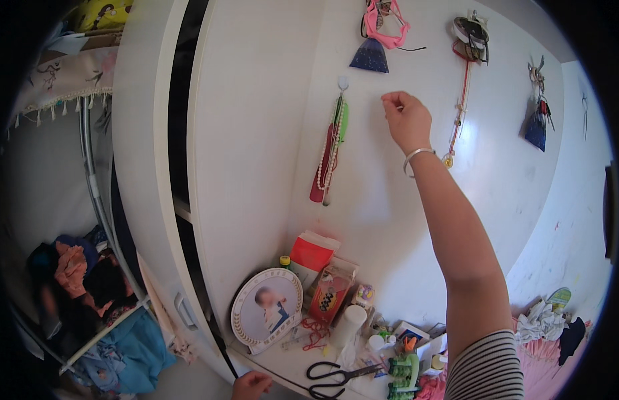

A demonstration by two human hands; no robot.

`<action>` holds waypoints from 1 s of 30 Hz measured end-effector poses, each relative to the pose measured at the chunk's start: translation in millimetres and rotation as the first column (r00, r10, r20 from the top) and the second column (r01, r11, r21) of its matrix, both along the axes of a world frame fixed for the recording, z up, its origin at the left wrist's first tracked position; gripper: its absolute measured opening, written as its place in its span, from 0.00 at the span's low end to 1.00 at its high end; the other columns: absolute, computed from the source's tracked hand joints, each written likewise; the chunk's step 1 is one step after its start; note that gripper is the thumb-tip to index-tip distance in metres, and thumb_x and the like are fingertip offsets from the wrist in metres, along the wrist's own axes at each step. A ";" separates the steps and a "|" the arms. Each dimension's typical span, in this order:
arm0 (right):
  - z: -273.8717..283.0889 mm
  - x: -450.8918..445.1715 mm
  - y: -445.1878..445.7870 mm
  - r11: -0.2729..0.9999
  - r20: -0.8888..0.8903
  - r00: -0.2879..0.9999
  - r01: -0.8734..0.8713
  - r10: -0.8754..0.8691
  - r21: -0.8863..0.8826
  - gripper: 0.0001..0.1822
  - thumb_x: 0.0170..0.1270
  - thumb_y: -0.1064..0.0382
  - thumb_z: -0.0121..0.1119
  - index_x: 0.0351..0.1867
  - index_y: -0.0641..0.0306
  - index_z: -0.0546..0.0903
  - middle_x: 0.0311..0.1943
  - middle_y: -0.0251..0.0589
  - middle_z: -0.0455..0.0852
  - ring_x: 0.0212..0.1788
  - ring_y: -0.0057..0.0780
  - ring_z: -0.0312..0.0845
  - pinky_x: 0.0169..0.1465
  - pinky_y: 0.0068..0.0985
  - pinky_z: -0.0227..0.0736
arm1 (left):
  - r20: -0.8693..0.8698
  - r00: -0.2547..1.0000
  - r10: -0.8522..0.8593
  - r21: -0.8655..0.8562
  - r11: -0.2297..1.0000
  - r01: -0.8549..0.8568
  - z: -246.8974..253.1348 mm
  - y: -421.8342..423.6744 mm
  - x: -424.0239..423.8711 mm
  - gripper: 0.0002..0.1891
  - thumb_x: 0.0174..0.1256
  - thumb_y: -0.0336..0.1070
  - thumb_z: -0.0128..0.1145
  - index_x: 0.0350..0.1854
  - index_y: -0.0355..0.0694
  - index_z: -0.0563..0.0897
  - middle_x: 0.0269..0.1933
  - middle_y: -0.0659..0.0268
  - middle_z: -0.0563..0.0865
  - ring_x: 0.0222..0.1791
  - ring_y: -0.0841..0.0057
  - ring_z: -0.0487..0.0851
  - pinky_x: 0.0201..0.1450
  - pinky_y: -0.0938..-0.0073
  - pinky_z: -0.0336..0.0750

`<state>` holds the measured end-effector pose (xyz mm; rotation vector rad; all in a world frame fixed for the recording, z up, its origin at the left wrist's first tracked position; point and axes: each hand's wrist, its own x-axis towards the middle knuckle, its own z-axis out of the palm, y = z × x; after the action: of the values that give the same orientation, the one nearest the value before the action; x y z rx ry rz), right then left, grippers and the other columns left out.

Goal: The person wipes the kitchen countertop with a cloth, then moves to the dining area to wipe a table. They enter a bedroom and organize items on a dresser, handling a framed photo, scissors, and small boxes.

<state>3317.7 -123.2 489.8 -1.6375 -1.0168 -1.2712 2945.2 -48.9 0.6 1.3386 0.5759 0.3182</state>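
Note:
My right hand point(408, 120) is raised in front of the white wall panel point(374, 210), thumb and fingers pinched together with nothing visible between them. A silver bangle point(412, 161) circles that wrist. To its left, a white hook point(343, 82) carries a pearl-like bead necklace point(321, 172), a red strip-shaped item point(317, 187) and a green item point(344, 122). Above hang pink-framed goggles point(384, 40) and a dark blue speckled pouch point(370, 56). Low in the view, my left hand point(252, 385) is curled near the shelf's front edge, partly cut off, holding nothing that I can see.
Black-handled scissors point(334, 377) lie on the shelf beside a green roller massager point(404, 375). Behind them stand a round photo plaque point(267, 305), a red box point(332, 295) and a white bottle point(350, 325). An open wardrobe with clothes point(134, 350) is at left.

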 end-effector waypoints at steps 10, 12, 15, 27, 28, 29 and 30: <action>77.7 2.9 18.0 0.911 0.187 0.891 0.401 -0.413 0.099 0.07 0.59 0.61 0.56 0.34 0.49 0.85 0.37 0.37 0.84 0.39 0.38 0.81 0.41 0.34 0.77 | 0.058 0.998 0.031 -0.084 0.996 -0.026 -18.4 1.5 -1.0 0.06 0.63 0.34 0.58 0.38 0.39 0.82 0.30 0.70 0.83 0.29 0.83 0.78 0.33 0.80 0.73; 81.7 1.0 22.7 0.898 0.179 0.880 0.433 -0.439 0.075 0.07 0.58 0.61 0.56 0.35 0.48 0.85 0.39 0.36 0.84 0.41 0.38 0.81 0.43 0.34 0.77 | 0.054 0.998 0.035 -0.090 0.996 -0.030 -19.4 3.1 1.3 0.06 0.63 0.34 0.58 0.39 0.39 0.82 0.31 0.69 0.83 0.29 0.83 0.79 0.33 0.80 0.74; 84.2 1.1 27.9 0.900 0.138 0.889 0.433 -0.436 0.053 0.07 0.57 0.61 0.56 0.35 0.48 0.85 0.39 0.36 0.84 0.42 0.38 0.81 0.44 0.34 0.77 | 0.058 0.997 0.059 -0.104 0.993 -0.053 -17.0 3.7 2.8 0.06 0.64 0.33 0.57 0.39 0.39 0.81 0.31 0.69 0.83 0.29 0.82 0.79 0.33 0.80 0.74; 86.5 3.8 24.0 0.935 0.246 0.903 0.351 -0.353 0.050 0.08 0.53 0.62 0.57 0.32 0.52 0.86 0.32 0.42 0.85 0.37 0.41 0.81 0.42 0.35 0.77 | 0.105 0.989 0.100 -0.080 0.993 -0.091 -28.1 8.8 5.5 0.04 0.65 0.33 0.56 0.37 0.39 0.81 0.29 0.70 0.82 0.27 0.83 0.77 0.32 0.80 0.73; 88.1 5.3 20.6 0.931 0.264 0.894 0.362 -0.361 0.047 0.08 0.52 0.63 0.57 0.32 0.53 0.85 0.32 0.43 0.85 0.37 0.41 0.81 0.41 0.35 0.77 | 0.105 0.990 0.095 -0.087 0.992 -0.086 -22.2 8.3 3.8 0.05 0.65 0.33 0.56 0.37 0.39 0.81 0.29 0.70 0.82 0.27 0.83 0.77 0.32 0.80 0.73; 89.3 6.4 18.6 0.927 0.281 0.886 0.373 -0.369 0.043 0.08 0.52 0.63 0.57 0.31 0.53 0.85 0.32 0.43 0.85 0.36 0.41 0.81 0.41 0.35 0.77 | 0.104 0.990 0.091 -0.095 0.992 -0.082 -18.6 7.8 2.6 0.05 0.65 0.33 0.56 0.37 0.39 0.81 0.29 0.71 0.82 0.27 0.83 0.77 0.32 0.80 0.73; 89.8 7.7 18.0 0.926 0.290 0.882 0.375 -0.370 0.041 0.07 0.52 0.63 0.57 0.31 0.54 0.85 0.32 0.43 0.85 0.36 0.41 0.81 0.41 0.35 0.77 | 0.099 0.991 0.091 -0.090 0.993 -0.082 -18.0 7.6 1.8 0.05 0.66 0.34 0.56 0.38 0.39 0.81 0.29 0.70 0.82 0.27 0.83 0.78 0.32 0.80 0.73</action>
<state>3325.5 -105.1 579.5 -1.7475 -0.9080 -1.8120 2946.9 -41.3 -17.4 1.2091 0.5560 0.4262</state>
